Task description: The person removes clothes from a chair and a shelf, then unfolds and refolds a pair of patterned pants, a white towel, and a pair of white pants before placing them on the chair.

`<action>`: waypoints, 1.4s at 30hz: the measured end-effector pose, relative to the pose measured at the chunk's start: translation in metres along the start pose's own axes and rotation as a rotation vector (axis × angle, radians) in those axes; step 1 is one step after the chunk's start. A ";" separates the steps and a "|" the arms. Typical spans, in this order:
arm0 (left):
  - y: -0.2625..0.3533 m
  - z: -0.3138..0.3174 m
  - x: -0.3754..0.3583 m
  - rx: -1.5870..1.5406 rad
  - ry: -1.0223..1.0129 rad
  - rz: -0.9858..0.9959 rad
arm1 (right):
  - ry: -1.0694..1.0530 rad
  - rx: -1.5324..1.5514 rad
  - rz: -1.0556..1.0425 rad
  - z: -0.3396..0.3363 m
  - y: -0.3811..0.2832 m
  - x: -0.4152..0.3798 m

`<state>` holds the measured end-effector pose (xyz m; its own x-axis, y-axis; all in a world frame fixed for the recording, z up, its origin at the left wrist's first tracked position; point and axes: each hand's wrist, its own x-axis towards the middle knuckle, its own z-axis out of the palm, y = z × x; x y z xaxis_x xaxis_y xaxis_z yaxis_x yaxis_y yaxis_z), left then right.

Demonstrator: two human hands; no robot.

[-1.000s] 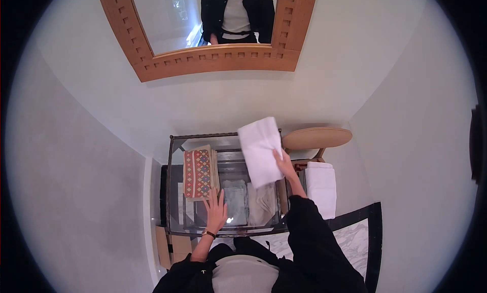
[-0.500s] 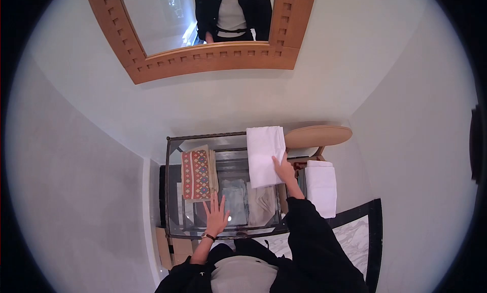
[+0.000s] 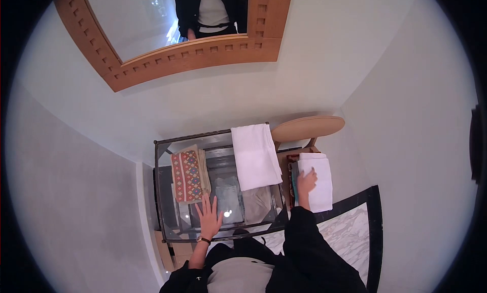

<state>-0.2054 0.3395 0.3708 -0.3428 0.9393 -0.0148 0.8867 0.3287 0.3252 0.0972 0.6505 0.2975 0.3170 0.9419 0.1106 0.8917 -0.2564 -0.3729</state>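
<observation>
My left hand [image 3: 209, 218] lies flat with fingers spread on the glass tabletop [image 3: 177, 227], its fingertips right at the near edge of a folded patterned cloth [image 3: 187, 177]. That cloth is beige with red, blue and yellow diamonds. To its right, a folded white cloth [image 3: 256, 158] rests across the glass, its upper end over the back rail. My right hand [image 3: 307, 182] is over a second stack of folded white cloth [image 3: 320, 189] on the chair, thumb and fingers apart on its left part. Darker folded cloth [image 3: 294, 174] shows beside that stack, partly hidden by the hand.
The chair's rounded tan backrest [image 3: 309, 128] stands against the wall, right of the table. Beneath the glass, a lower shelf bears pale folded cloths [image 3: 257, 206]. A wood-framed mirror [image 3: 193, 52] hangs above. Marble floor with a black border [image 3: 375, 227] lies at right.
My right hand has let go of the white cloth on the table and moved right to the white stack on the chair. My left hand stays on the glass. The view has shifted slightly.
</observation>
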 end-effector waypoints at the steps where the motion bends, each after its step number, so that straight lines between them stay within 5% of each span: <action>1: 0.000 0.000 0.000 0.009 -0.004 0.001 | -0.131 -0.109 0.074 -0.001 0.023 -0.001; 5: 0.002 0.000 0.001 0.045 -0.010 0.001 | -0.365 -0.374 0.071 -0.024 0.058 -0.027; 11: 0.003 0.001 0.003 0.040 -0.023 -0.003 | -0.334 -0.299 -0.076 0.002 0.100 -0.024; 15: 0.001 0.002 0.001 0.042 -0.024 0.006 | -0.329 -0.056 -0.221 -0.017 0.129 -0.003; 18: -0.001 0.006 0.000 0.048 -0.017 0.005 | -0.458 0.056 -0.019 -0.055 0.131 0.028; 19: -0.002 0.007 -0.001 0.060 -0.017 0.007 | -0.239 0.139 -0.131 -0.059 0.136 0.031; 25: -0.005 0.008 -0.003 0.039 -0.003 0.014 | -0.104 0.238 -0.209 -0.130 0.153 0.052; 28: -0.001 0.003 -0.002 -0.020 -0.096 -0.070 | -0.218 0.496 -0.283 -0.173 0.151 0.043; 30: 0.008 -0.001 0.000 -0.060 -0.214 -0.193 | -0.384 0.642 -0.156 -0.214 0.131 0.016; 39: 0.120 -0.072 -0.030 -1.913 -0.804 -0.191 | -0.922 1.209 0.149 -0.352 0.012 -0.147; 42: 0.103 -0.079 -0.054 -2.114 -0.740 -0.285 | -1.043 1.275 0.223 -0.346 0.008 -0.188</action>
<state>-0.1204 0.3145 0.4800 0.2227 0.9268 -0.3024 -0.8159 0.3470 0.4625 0.1569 0.3965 0.5928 -0.4124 0.7790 -0.4722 -0.1247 -0.5618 -0.8178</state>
